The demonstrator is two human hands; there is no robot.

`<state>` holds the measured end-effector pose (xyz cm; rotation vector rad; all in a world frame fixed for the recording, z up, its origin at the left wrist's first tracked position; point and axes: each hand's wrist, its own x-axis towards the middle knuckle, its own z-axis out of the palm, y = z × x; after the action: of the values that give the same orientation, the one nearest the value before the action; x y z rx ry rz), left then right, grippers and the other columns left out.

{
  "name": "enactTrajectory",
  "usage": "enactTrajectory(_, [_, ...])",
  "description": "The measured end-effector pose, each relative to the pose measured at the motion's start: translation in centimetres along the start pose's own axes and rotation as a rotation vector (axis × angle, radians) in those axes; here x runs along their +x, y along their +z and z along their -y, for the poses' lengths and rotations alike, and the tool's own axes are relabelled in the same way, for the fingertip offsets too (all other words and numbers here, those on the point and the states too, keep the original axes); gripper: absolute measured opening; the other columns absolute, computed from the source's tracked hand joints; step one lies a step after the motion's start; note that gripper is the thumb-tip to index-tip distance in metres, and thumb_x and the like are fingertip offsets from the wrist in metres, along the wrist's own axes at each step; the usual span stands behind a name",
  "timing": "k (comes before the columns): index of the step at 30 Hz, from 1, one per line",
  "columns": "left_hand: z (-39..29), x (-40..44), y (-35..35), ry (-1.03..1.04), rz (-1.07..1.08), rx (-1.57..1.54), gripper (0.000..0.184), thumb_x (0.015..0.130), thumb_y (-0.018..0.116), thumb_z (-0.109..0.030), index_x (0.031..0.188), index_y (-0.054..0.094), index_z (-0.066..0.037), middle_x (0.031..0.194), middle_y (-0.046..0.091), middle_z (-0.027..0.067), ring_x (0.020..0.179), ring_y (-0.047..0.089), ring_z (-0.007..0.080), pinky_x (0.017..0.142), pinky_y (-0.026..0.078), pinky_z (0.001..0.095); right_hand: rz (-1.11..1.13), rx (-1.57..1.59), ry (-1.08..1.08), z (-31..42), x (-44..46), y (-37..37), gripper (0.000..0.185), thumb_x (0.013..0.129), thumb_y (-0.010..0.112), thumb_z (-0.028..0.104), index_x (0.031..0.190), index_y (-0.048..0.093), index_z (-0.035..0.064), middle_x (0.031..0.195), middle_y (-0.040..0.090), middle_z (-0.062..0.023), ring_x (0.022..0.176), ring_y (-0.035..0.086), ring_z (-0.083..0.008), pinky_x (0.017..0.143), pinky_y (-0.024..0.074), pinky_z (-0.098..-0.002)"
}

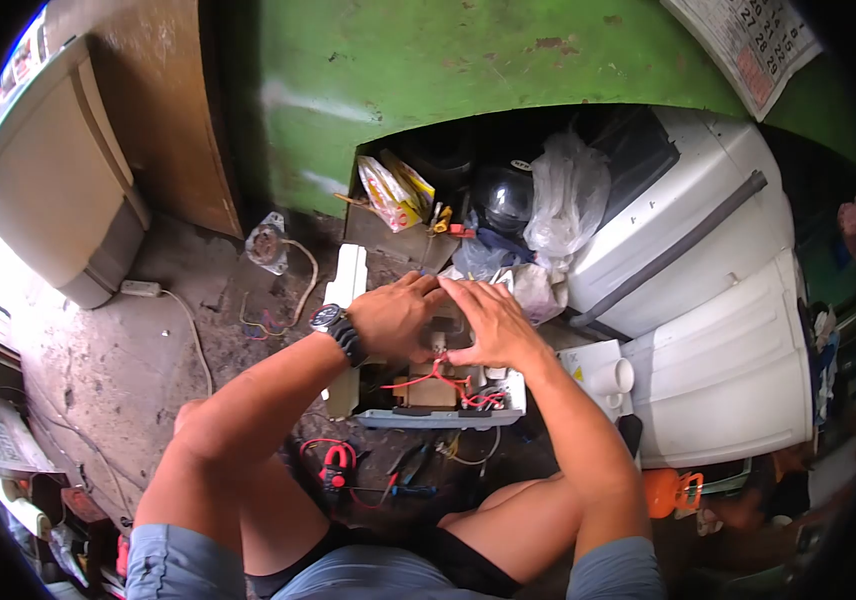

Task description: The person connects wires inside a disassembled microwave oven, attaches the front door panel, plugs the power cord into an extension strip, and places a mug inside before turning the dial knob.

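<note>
My left hand (395, 318), with a black watch on its wrist, curls over the far side of an opened appliance housing (438, 420). My right hand (496, 325) faces it, fingers arched and thumb bent inward, so the fingertips of both hands nearly meet. Between them is a dark greyish part (445, 328), mostly covered by the fingers and too unclear to name. Red wires (435, 375) run just below the hands over a brown block (426, 392) inside the housing. A white panel (347, 275) stands at the housing's left side.
On the floor before me lie a red clamp meter (337, 468) and pliers (408, 465). A small motor-like part (268, 245) with a cable sits to the left. White appliance panels (718, 370) lean at right, near an orange canister (670, 493). Plastic bags (565, 190) fill the alcove.
</note>
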<state>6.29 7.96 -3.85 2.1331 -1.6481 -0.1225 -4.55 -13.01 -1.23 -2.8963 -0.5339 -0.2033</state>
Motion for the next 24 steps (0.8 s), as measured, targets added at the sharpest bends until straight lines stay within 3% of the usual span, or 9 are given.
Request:
enactTrajectory(7, [0.6, -1.0, -0.9, 0.142, -0.073, 0.064, 0.096, 0.076, 0.082, -0.041, 0.151, 0.040, 0.002, 0.153, 0.043, 0.0240, 0.142, 0.041, 0.0408, 0.121, 0.033, 0.0450, -0.133, 0.046, 0.079, 1.1, -2.6, -1.5, 0.093, 0.073, 0.087, 0.031, 0.151, 0.043, 0.0090, 0.143, 0.055, -0.0157, 0.131, 0.053, -0.0344, 0.111, 0.0403, -0.0469])
enactTrajectory(10, [0.6, -2.2, -4.0, 0.070, -0.222, 0.007, 0.070, 0.087, 0.077, -0.035, 0.143, 0.053, 0.000, 0.153, 0.046, 0.0201, 0.140, 0.044, 0.0394, 0.118, 0.037, 0.0461, -0.371, 0.067, 0.232, 0.9, -6.0, -2.1, 0.076, 0.078, 0.085, 0.022, 0.144, 0.051, 0.0052, 0.141, 0.056, -0.0170, 0.130, 0.054, -0.0357, 0.111, 0.0423, -0.0443])
enactTrajectory(12, [1.0, -4.0, -5.4, -0.011, -0.252, 0.041, 0.063, 0.089, 0.076, -0.031, 0.142, 0.055, -0.004, 0.152, 0.046, 0.0195, 0.139, 0.045, 0.0390, 0.116, 0.040, 0.0464, -0.463, 0.072, 0.308, 0.6, -8.8, -1.9, 0.071, 0.079, 0.084, 0.017, 0.141, 0.052, 0.0036, 0.140, 0.056, -0.0185, 0.127, 0.056, -0.0368, 0.109, 0.0441, -0.0437])
enactTrajectory(15, [1.5, -6.6, -6.8, -0.106, -0.234, 0.062, 0.060, 0.090, 0.074, -0.027, 0.142, 0.055, -0.004, 0.153, 0.046, 0.0185, 0.139, 0.046, 0.0378, 0.116, 0.040, 0.0460, -0.308, 0.289, 0.568, 0.9, -11.8, -2.3, 0.078, 0.079, 0.086, 0.024, 0.144, 0.048, 0.0027, 0.136, 0.057, -0.0204, 0.122, 0.059, -0.0368, 0.103, 0.0485, -0.0441])
enactTrajectory(19, [2.4, -9.3, -6.4, -0.252, -0.174, -0.028, 0.062, 0.089, 0.073, -0.025, 0.143, 0.053, -0.001, 0.151, 0.049, 0.0189, 0.139, 0.047, 0.0383, 0.116, 0.039, 0.0452, -0.146, 0.573, 0.724, 0.6, -13.8, -1.3, 0.088, 0.084, 0.084, 0.037, 0.152, 0.039, 0.0051, 0.140, 0.058, -0.0218, 0.116, 0.064, -0.0334, 0.094, 0.0540, -0.0448])
enactTrajectory(21, [3.0, -10.4, -5.5, -0.231, -0.158, -0.011, 0.063, 0.094, 0.070, -0.032, 0.145, 0.050, 0.000, 0.149, 0.051, 0.0216, 0.137, 0.049, 0.0391, 0.115, 0.040, 0.0450, -0.113, 0.666, 0.742, 0.4, -14.5, -0.4, 0.088, 0.087, 0.081, 0.042, 0.153, 0.037, 0.0048, 0.142, 0.057, -0.0245, 0.111, 0.066, -0.0304, 0.091, 0.0549, -0.0429])
enactTrajectory(23, [2.6, -11.2, -4.5, -0.514, -0.129, -0.225, 0.065, 0.099, 0.063, -0.042, 0.144, 0.049, 0.003, 0.144, 0.054, 0.0257, 0.138, 0.048, 0.0367, 0.115, 0.039, 0.0440, -0.085, 0.680, 0.727, 0.0, -15.0, 0.1, 0.087, 0.089, 0.078, 0.046, 0.153, 0.037, 0.0040, 0.140, 0.058, -0.0256, 0.106, 0.068, -0.0287, 0.091, 0.0545, -0.0418])
enactTrajectory(24, [3.1, -11.6, -3.5, -0.585, -0.122, -0.361, 0.074, 0.103, 0.053, -0.056, 0.148, 0.044, 0.002, 0.144, 0.056, 0.0233, 0.139, 0.049, 0.0314, 0.111, 0.042, 0.0410, -0.069, 0.660, 0.759, 0.4, -14.7, -0.3, 0.085, 0.091, 0.074, 0.050, 0.152, 0.039, 0.0031, 0.139, 0.059, -0.0263, 0.101, 0.068, -0.0274, 0.091, 0.0541, -0.0408])
